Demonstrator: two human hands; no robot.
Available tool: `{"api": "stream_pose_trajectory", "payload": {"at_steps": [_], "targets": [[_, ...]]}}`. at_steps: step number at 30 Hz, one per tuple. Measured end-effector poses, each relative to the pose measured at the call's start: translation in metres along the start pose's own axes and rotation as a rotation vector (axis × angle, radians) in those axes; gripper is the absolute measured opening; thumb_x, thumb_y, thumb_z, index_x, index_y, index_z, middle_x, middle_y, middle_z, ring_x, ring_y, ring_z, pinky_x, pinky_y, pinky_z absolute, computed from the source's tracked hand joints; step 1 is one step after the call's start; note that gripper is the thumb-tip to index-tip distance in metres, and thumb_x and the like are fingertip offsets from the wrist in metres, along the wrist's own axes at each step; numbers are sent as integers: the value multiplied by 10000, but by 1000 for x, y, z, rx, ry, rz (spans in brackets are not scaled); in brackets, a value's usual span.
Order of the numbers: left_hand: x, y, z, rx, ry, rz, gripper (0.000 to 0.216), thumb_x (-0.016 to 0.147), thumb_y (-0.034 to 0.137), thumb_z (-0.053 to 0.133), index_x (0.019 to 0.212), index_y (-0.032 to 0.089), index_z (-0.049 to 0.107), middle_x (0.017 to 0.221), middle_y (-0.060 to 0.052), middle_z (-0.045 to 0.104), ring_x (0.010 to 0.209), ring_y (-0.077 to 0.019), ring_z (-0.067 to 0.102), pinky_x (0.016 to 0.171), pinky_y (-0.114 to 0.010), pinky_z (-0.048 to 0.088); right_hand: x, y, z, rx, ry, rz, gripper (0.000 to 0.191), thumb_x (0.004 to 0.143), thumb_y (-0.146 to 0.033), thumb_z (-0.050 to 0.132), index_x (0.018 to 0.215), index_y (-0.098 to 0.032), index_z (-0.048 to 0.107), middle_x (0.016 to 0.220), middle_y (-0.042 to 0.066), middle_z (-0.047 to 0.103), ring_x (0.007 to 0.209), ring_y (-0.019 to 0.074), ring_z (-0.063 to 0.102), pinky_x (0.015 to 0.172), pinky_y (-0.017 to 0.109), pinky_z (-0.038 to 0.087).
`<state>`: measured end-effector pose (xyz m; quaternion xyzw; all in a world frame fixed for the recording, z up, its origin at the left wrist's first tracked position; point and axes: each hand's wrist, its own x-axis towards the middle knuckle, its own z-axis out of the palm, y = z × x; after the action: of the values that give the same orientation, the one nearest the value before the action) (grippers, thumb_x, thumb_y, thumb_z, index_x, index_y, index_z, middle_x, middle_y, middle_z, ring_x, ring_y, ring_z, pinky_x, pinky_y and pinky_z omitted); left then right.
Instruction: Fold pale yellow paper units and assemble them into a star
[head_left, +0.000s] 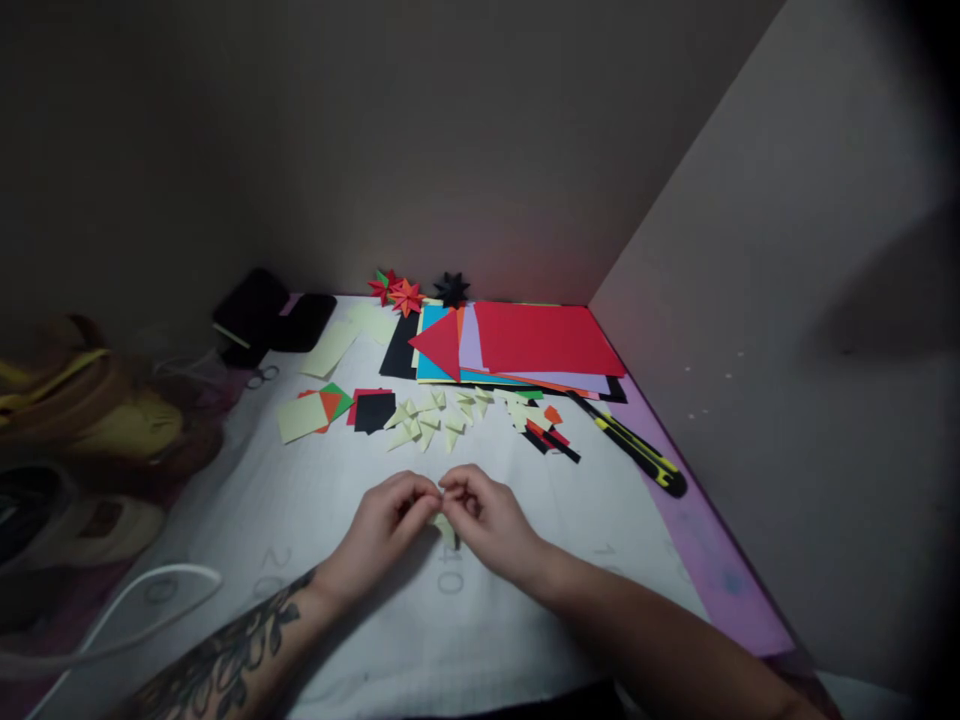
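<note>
My left hand point(391, 515) and my right hand point(489, 522) meet over the middle of the white sheet point(525, 620), fingertips pinched together. Between them is a small pale yellow folded paper piece point(448, 533), its lower part hanging out below my fingers and the rest hidden. Just beyond my hands lies a group of pale yellow folded paper pieces point(425, 425). Left of that group are a black paper square point(374, 412) and a pale yellow paper square point(301, 418), lying over other coloured squares.
Coloured sheets with a red one point(551, 340) on top lie at the back. Folded stars point(406, 297) stand behind them. A yellow-black utility knife point(637, 450) lies right, beside paper scraps point(551, 435). Shoes point(97, 530) and a white cable point(150, 578) are at left; walls enclose the back and right.
</note>
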<state>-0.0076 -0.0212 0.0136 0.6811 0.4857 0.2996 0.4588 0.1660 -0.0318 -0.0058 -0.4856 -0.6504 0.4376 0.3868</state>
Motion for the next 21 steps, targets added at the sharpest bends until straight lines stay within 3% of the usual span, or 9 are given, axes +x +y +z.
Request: {"api": "stream_pose_trajectory", "payload": {"at_steps": [5,9,13,15,18,21], "targets": [[2,-8,-2,-38,74,-59,186,886,333,525,908,174,618,813,-14,653,711,-138,591,645,-233,469,5,5,-6,71,-15,80,70,801,-148,536,834,-210,537,707,-41,579,584,98,547,524,200,408],[3,-11,-8,90,146,-13,183,911,313,490,919,175,611,859,-33,660,761,-149,610,681,-249,495,23,19,-31,62,207,112,31,777,-181,528,795,-203,539,674,-34,567,594,120,556,528,214,427],[9,-2,-5,424,-51,237,212,916,196,455,1007,200,646,1019,-64,666,948,-194,603,824,-327,506,43,38,-55,-207,247,29,81,771,-159,503,760,-196,574,676,-8,594,618,148,566,572,248,436],[18,4,1,646,-86,334,278,897,148,465,1102,207,644,1154,-86,650,1045,-245,577,865,-394,500,51,45,-62,-346,245,-31,114,778,-138,489,767,-198,585,690,7,607,674,174,579,619,272,444],[38,12,14,935,-29,365,366,894,115,458,1223,175,607,1320,-113,588,1162,-317,529,903,-474,480,57,52,-66,-485,227,-101,153,804,-109,473,794,-197,598,742,30,634,752,200,592,677,297,454],[57,13,25,1075,-64,321,389,885,91,459,1237,158,611,1412,-111,516,1236,-332,491,914,-455,475,58,55,-66,-601,191,-141,182,826,-82,471,835,-196,613,796,46,654,816,217,589,724,316,461]]}}
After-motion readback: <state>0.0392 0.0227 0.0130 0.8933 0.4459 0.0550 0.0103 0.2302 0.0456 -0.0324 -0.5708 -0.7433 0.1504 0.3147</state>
